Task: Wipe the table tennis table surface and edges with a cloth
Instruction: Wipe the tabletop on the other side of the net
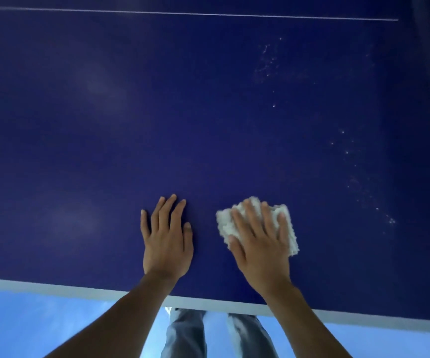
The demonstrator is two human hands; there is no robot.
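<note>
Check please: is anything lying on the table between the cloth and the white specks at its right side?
No, nothing visible. The right hand presses the cloth flat on the table, and only bare blue surface lies between it and the white specks farther right. The left hand rests flat on the cloth's other side.

Left hand [167,241] flat, palm down, fingers spread; right hand [259,244] flat, fingers straight.

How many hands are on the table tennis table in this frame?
2. The left hand lies flat on the bare blue table close to its near edge; the right hand, just beside it, presses the white cloth.
</note>
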